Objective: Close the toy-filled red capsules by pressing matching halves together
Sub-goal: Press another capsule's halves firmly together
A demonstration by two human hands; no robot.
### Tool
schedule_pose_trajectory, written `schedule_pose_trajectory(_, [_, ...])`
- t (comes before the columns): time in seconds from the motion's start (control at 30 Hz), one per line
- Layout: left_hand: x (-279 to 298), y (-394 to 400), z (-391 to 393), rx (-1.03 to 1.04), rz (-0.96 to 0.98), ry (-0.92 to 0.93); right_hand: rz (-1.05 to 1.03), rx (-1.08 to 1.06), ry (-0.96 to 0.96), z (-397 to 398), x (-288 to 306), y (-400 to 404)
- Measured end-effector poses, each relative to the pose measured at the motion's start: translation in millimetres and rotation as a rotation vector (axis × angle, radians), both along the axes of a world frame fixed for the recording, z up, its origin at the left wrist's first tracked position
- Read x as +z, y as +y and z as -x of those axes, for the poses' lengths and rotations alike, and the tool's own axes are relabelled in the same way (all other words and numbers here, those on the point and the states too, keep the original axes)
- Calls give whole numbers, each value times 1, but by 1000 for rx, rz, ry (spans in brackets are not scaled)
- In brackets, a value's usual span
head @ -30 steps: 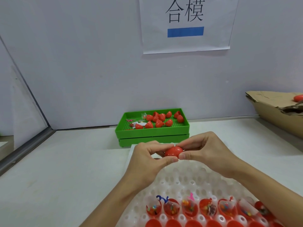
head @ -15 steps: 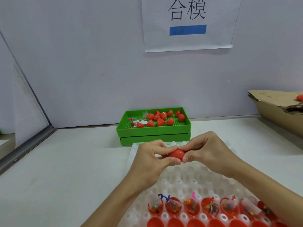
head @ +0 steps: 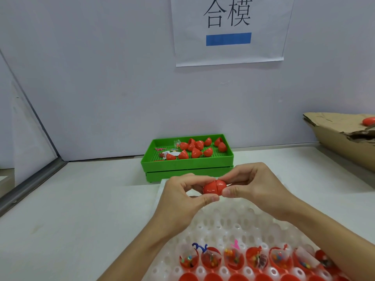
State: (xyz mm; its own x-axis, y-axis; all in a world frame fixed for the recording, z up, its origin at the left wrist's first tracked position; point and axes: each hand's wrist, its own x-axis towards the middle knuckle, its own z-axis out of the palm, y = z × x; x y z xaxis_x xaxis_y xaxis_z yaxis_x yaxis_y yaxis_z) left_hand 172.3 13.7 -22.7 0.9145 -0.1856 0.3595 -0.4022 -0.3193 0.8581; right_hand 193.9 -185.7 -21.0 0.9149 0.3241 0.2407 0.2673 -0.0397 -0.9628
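Observation:
A red capsule is held above the white holed tray, its two halves joined with a thin seam showing. My left hand pinches its left half between thumb and fingers. My right hand pinches its right half the same way. Along the tray's near edge stands a row of open red capsule halves holding small bagged toys. A green tray farther back holds several loose red capsule halves.
A cardboard box sits at the right with one red capsule on it. A paper sign hangs on the back wall. A metal rail runs along the table's left edge.
Both hands stayed over the tray with the capsule between them. The capsule has turned slightly, and its seam between the halves now faces the camera.

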Motion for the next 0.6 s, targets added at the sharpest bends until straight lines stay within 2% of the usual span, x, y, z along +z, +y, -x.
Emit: schedule_pose_trajectory(0.6, [-2,-1,-2,-11,-37,0,84,-10,-50,-1,-3,-1])
